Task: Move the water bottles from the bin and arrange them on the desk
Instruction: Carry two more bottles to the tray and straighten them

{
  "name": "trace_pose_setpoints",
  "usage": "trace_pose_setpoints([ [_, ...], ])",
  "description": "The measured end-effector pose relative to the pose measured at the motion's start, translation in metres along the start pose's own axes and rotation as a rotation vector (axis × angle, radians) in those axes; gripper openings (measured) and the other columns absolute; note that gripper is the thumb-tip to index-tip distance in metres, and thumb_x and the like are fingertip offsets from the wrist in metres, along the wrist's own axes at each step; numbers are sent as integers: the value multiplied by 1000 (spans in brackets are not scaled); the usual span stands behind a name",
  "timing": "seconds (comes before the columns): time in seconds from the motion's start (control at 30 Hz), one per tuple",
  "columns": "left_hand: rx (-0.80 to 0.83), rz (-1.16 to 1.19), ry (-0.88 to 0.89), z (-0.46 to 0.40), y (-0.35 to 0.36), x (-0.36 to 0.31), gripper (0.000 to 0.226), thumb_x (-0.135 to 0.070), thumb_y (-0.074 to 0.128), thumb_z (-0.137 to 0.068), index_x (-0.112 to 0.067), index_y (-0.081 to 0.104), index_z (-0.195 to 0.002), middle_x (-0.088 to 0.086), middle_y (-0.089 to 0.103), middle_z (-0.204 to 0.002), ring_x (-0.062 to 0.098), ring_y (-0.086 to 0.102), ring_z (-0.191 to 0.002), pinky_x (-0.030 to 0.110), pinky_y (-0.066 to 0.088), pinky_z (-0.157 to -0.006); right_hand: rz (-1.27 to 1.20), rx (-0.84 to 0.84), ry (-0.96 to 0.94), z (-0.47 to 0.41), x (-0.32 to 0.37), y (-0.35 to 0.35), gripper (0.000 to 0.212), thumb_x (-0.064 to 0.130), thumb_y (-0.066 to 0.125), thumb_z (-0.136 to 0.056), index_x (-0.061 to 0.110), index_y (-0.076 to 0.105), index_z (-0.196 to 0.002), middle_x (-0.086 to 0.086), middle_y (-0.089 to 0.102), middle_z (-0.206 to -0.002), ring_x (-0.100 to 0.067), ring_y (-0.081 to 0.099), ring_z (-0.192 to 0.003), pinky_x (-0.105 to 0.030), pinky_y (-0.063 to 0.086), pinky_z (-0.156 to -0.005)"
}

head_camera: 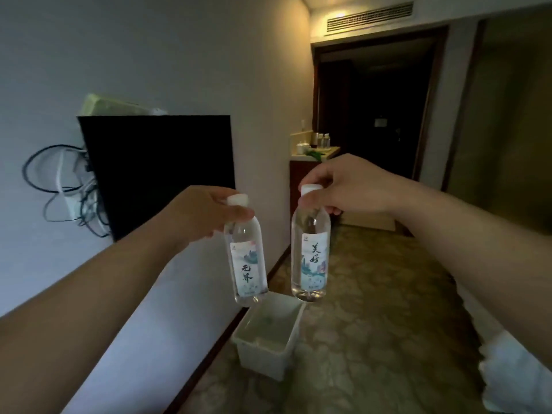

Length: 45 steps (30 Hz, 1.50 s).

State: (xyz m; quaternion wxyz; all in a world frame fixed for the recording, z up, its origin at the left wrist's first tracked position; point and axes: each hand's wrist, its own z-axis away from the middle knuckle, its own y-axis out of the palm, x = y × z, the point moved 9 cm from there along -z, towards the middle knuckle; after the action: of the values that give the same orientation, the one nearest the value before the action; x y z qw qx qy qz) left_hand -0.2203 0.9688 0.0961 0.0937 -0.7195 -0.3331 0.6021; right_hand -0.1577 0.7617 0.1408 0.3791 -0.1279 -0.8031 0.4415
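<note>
My left hand (pixel 200 212) grips a clear water bottle (pixel 246 258) by its neck under the white cap; it hangs upright with a pale printed label. My right hand (pixel 343 186) holds a second clear water bottle (pixel 310 252) the same way, by the cap and neck. Both bottles hang in the air above a white plastic bin (pixel 265 357) that stands on the floor by the wall; the bin's visible inside holds no bottles. Far ahead, a desk (pixel 325 152) with a light top carries several small bottles (pixel 323 140) and white cups.
A black television (pixel 158 171) is mounted on the left wall with tangled cables (pixel 74 189) beside it. Patterned carpet (pixel 373 294) runs ahead to a dark doorway (pixel 376 115). White bedding (pixel 513 375) shows at the lower right.
</note>
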Motion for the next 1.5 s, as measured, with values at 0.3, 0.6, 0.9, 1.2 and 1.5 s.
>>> trace_pose_setpoints([
  [0.3, 72, 58, 76, -206, 147, -22, 24, -34, 81, -79, -36, 65, -96, -5, 72, -93, 11, 67, -82, 18, 43, -59, -21, -84, 99, -124, -202, -68, 18, 31, 77, -85, 24, 74, -101, 8, 70, -101, -13, 68, -91, -34, 61, -80],
  [0.6, 96, -32, 201, -469, 239, -13, 29, -37, 83, -76, -27, 74, -102, -9, 73, -86, 8, 69, -79, 22, 50, -68, -11, -120, 165, -303, -378, -114, 16, 27, 74, -88, 20, 74, -103, 3, 72, -99, -8, 68, -80, -20, 55, -67],
  [0.9, 152, -2, 225, -739, 345, -29, 12, -35, 82, -78, -35, 71, -84, -12, 71, -73, 2, 64, -63, 18, 43, -57, 1, -231, 210, -499, -553, -180, 21, 28, 70, -92, 21, 70, -111, 1, 70, -100, -11, 65, -84, -25, 52, -71],
  [1.2, 172, -37, 221, -998, 475, -44, 12, -35, 78, -82, -41, 68, -86, 0, 72, -82, 10, 59, -66, 25, 39, -56, 104, -108, 138, -702, -777, -221, 27, 29, 69, -92, 18, 69, -117, -2, 71, -98, -18, 70, -85, -26, 61, -72],
  [1.5, 44, 41, 194, -1258, 565, -36, 12, -33, 76, -82, -38, 67, -90, -3, 74, -85, 15, 64, -77, 29, 43, -62, 63, -84, 138, -899, -999, -257, 31, 28, 67, -95, 18, 65, -123, 4, 68, -100, -11, 71, -80, -20, 60, -62],
])
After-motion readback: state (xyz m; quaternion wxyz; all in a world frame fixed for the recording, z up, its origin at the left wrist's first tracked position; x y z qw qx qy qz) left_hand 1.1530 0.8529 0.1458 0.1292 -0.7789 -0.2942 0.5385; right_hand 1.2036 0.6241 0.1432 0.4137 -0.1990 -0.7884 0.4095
